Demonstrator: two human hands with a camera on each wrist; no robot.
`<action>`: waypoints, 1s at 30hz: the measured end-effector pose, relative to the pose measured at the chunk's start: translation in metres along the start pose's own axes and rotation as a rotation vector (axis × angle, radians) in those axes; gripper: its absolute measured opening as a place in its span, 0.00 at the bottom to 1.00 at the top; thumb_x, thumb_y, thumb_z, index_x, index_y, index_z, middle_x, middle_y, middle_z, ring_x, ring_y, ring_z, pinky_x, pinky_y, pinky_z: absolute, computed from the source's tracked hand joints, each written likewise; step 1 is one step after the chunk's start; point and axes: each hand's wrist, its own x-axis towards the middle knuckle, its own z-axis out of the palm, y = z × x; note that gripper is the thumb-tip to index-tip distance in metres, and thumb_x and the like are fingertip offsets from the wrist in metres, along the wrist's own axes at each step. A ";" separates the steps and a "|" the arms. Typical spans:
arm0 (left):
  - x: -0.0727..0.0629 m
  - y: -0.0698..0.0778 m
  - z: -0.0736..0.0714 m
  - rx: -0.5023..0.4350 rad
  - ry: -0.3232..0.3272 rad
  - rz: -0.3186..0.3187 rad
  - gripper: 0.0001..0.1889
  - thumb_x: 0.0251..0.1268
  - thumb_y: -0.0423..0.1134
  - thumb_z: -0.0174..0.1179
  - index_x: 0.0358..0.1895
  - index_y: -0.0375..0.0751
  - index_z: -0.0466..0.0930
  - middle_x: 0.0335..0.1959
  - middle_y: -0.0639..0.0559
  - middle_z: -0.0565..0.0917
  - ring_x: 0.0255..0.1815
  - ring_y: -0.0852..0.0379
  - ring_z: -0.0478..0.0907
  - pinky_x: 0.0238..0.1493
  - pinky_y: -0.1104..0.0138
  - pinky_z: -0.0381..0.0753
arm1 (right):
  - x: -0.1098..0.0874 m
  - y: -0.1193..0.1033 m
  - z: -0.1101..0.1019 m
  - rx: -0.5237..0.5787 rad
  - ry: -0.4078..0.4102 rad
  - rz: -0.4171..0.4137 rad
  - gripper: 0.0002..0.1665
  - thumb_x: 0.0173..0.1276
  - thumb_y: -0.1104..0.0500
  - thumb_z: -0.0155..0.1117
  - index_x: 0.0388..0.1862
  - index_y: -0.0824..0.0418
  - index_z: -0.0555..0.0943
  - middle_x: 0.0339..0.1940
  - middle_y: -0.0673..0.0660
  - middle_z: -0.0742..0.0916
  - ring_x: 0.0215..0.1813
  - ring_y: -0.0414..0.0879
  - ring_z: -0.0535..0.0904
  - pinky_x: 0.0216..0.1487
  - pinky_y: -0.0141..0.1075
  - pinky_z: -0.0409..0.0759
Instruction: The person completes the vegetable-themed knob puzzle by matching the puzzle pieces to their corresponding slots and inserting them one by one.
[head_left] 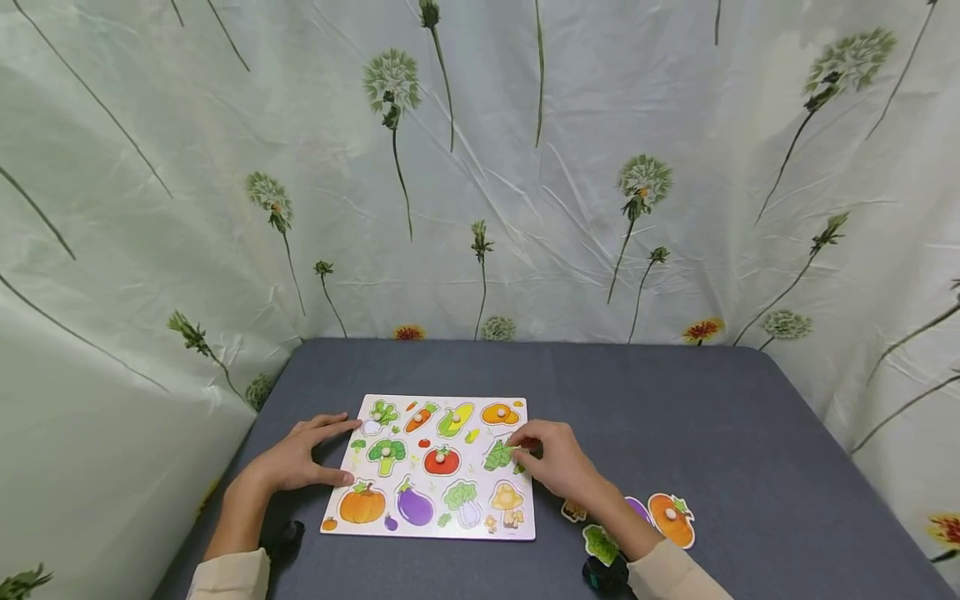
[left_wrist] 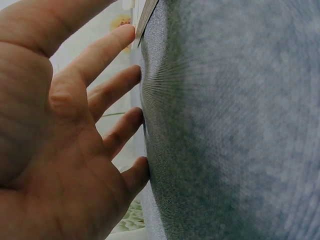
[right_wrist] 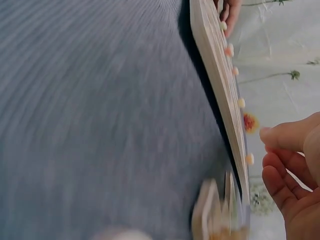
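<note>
A white vegetable puzzle board (head_left: pixel 453 533) lies on the grey table, with knobbed pieces such as a tomato (head_left: pixel 441 462), a broccoli (head_left: pixel 386 458) and a corn (head_left: pixel 455 421) set in it. My left hand (head_left: pixel 303 458) rests at the board's left edge, fingers spread. In the left wrist view, a fingertip of the left hand (left_wrist: pixel 75 135) meets the board's edge. Over the board's right side, my right hand (head_left: pixel 553 457) has its fingertips at a green pea-pod-like piece (head_left: pixel 497 456). The right wrist view shows the right hand's (right_wrist: pixel 295 165) thumb and fingers loosely bent, nothing visible between them.
Right of the board lie a pumpkin piece (head_left: pixel 671 520), a purple piece (head_left: pixel 637 507), a green leafy piece (head_left: pixel 600 544) and a mushroom piece (head_left: pixel 573 511), partly behind the right forearm. A flowered curtain (head_left: pixel 555 208) hangs behind the table (head_left: pixel 637 392).
</note>
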 end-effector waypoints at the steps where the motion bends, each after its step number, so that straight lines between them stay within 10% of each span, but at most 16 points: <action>1: 0.000 0.000 0.000 0.001 -0.001 0.002 0.49 0.48 0.62 0.77 0.76 0.51 0.70 0.78 0.33 0.64 0.74 0.26 0.57 0.63 0.26 0.64 | -0.002 0.002 -0.003 -0.002 -0.003 0.008 0.08 0.65 0.66 0.74 0.42 0.57 0.90 0.40 0.49 0.90 0.38 0.37 0.81 0.40 0.33 0.83; 16: -0.001 0.001 0.000 -0.004 -0.006 -0.010 0.49 0.49 0.62 0.77 0.76 0.53 0.70 0.78 0.34 0.63 0.74 0.27 0.57 0.62 0.27 0.65 | -0.024 0.030 -0.034 -0.026 0.010 0.034 0.07 0.66 0.63 0.74 0.42 0.56 0.90 0.38 0.45 0.88 0.42 0.37 0.85 0.45 0.35 0.85; 30: -0.001 -0.001 0.000 -0.003 -0.004 -0.003 0.48 0.49 0.61 0.78 0.76 0.54 0.70 0.78 0.34 0.63 0.74 0.27 0.57 0.62 0.27 0.65 | -0.038 0.045 -0.049 -0.074 -0.141 0.011 0.09 0.71 0.64 0.67 0.46 0.55 0.90 0.40 0.48 0.86 0.33 0.32 0.74 0.34 0.29 0.75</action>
